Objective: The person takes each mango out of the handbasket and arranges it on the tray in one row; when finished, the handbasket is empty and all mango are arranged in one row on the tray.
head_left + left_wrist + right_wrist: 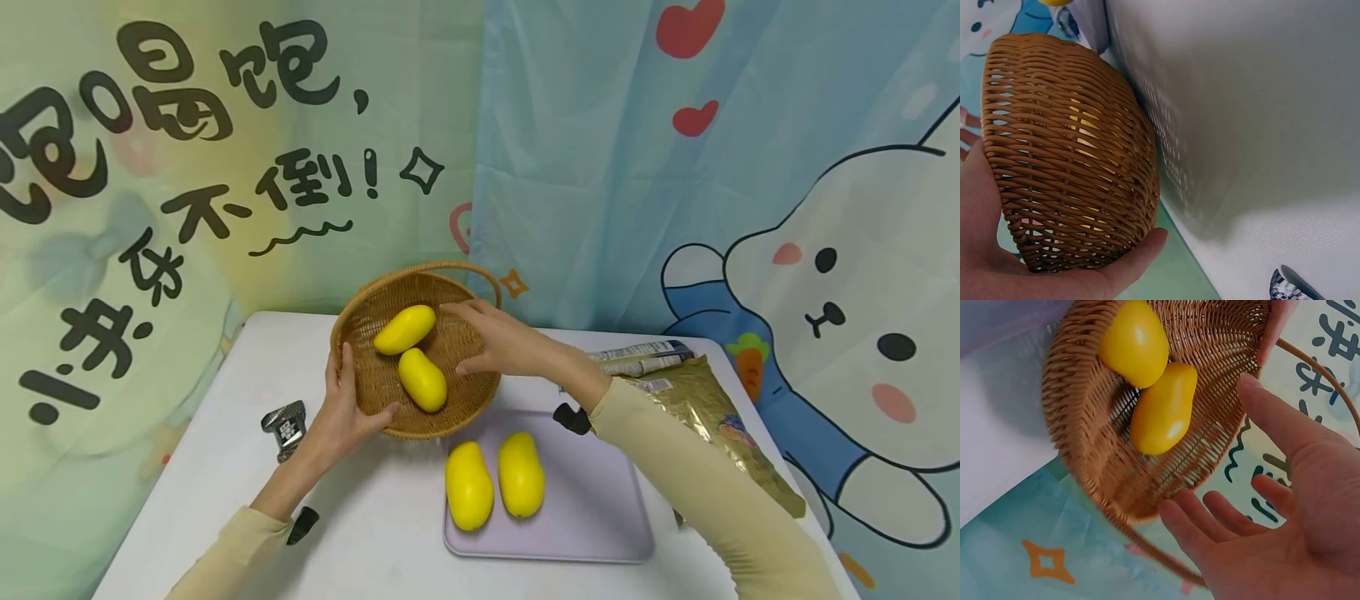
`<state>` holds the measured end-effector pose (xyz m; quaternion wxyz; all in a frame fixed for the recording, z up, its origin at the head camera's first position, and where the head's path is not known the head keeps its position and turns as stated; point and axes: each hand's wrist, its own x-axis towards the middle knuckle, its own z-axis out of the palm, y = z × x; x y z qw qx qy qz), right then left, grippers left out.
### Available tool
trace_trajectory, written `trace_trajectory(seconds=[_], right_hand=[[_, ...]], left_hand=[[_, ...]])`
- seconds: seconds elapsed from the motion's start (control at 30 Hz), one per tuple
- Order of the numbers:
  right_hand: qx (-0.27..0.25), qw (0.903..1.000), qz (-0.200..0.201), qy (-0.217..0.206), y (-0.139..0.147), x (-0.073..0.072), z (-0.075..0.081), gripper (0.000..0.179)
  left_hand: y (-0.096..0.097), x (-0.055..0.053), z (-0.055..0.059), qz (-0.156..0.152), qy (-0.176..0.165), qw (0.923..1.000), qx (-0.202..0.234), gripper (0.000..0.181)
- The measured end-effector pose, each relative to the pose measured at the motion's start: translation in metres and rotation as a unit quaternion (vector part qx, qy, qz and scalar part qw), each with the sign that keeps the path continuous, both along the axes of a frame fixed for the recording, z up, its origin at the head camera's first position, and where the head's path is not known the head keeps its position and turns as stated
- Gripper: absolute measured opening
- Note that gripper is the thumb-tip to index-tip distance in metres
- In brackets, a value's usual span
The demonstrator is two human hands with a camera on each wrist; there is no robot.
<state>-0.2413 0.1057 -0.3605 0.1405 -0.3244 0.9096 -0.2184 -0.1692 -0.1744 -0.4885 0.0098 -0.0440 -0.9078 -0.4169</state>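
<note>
A brown wicker basket (467, 400) is tilted with its opening toward me, over the table's back edge. Inside lie two yellow mangoes (423, 381). My left hand (341, 421) grips the basket's left side, its thumb (1141, 253) along the woven wall in the left wrist view. Over the basket's right part is my right hand (506, 340), fingers spread and nothing held. In the right wrist view, the fingertips (1175, 509) are right at the basket's rim, apart from the mangoes (1163, 409).
On a lilac tray (592, 508) before the basket lie two more mangoes (521, 475). Gold packaging (697, 408) lies at the right, partly behind my right forearm. A small black-and-silver packet (286, 429) lies on the white table (375, 533). A printed curtain (570, 167) hangs behind.
</note>
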Motion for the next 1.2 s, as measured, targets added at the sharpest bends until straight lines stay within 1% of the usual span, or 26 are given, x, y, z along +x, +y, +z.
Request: trace_trajectory(seconds=[0.1,0.27,0.43,0.57,0.83,1.0,1.2], right_hand=[[0.012,0.9997,0.017,-0.013,-0.012,-0.005,-0.004,0.091],[0.047,0.9975,0.029,-0.044,-0.031,-0.012,-0.013,0.094],[0.085,0.9942,0.026,-0.061,-0.043,-0.021,-0.024,0.094],[0.101,0.9919,0.021,-0.073,-0.050,-0.025,-0.033,0.094],[0.126,0.9882,0.036,-0.079,-0.059,-0.030,-0.050,0.091],[0.146,0.9849,0.036,-0.085,-0.065,-0.029,-0.059,0.091],[0.146,0.9845,0.033,-0.092,-0.070,-0.029,-0.068,0.092]], left_hand=[[0.000,0.000,0.000,0.000,0.004,1.0000,0.000,0.126],[0.001,-0.001,-0.001,-0.003,0.003,1.0000,0.003,0.127],[0.001,-0.002,-0.001,-0.006,0.006,1.0000,0.004,0.127],[-0.001,-0.002,-0.001,-0.005,0.009,0.9999,0.004,0.126],[-0.002,0.000,-0.001,-0.003,0.014,0.9999,0.000,0.127],[-0.002,0.001,-0.002,-0.002,0.014,0.9999,-0.001,0.126],[-0.001,0.002,-0.003,-0.003,0.017,0.9999,0.002,0.125]])
